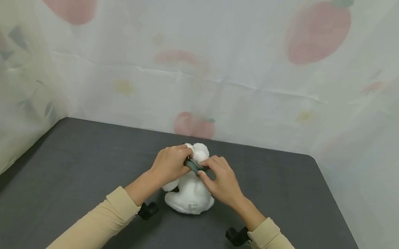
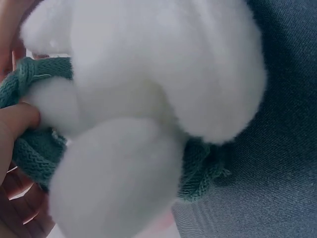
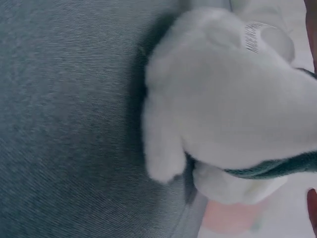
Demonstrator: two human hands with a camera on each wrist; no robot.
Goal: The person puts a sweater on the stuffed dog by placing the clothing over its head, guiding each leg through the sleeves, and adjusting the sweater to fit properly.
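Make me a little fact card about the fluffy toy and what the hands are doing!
toy: white plush toy, sitting on the dark table
scarf: green knitted scarf around the toy's neck
left hand: pinches the scarf
right hand: pinches the scarf
backdrop: pale curtain with red fruit prints

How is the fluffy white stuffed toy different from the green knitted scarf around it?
The fluffy white stuffed toy is plump, furry and white; the green knitted scarf is thin, ribbed yarn and dark green. The toy sits on the dark grey table; the scarf is up off the table, wrapped round the toy. The left hand and right hand pinch the scarf, not the toy's body. Both look soft.
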